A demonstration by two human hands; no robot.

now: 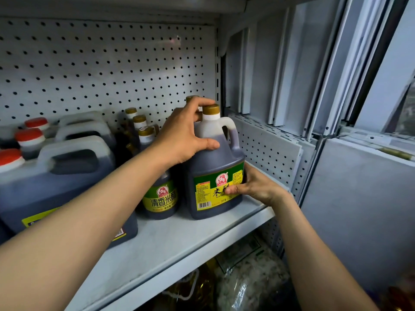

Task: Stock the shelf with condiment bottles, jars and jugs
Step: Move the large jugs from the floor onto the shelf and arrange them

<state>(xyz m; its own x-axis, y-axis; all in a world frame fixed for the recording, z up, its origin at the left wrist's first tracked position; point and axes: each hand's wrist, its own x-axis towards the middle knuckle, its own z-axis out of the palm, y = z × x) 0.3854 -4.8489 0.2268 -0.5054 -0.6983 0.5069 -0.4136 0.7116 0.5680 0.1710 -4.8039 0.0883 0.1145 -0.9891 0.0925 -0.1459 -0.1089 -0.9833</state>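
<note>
The left hand [184,135] covers the shoulder of the gold-capped jug [215,167] and most of the bottle behind it, while the right thumb blots out part of its label. The red-capped jugs [56,176] run off the left edge, and the bags on the lower shelf [247,279] are too dim to make out.

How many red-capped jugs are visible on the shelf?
3, all at the left end in a row going back: front, middle, rear. More may be hidden beyond the left edge.

Shop stockroom or grocery aisle.
White metal shelf [179,239] backed with pegboard [101,63] carried ranked, labelled vinegar jugs [215,171] and red-capped jugs [56,182]; packaged goods [247,279] lay beneath.
</note>
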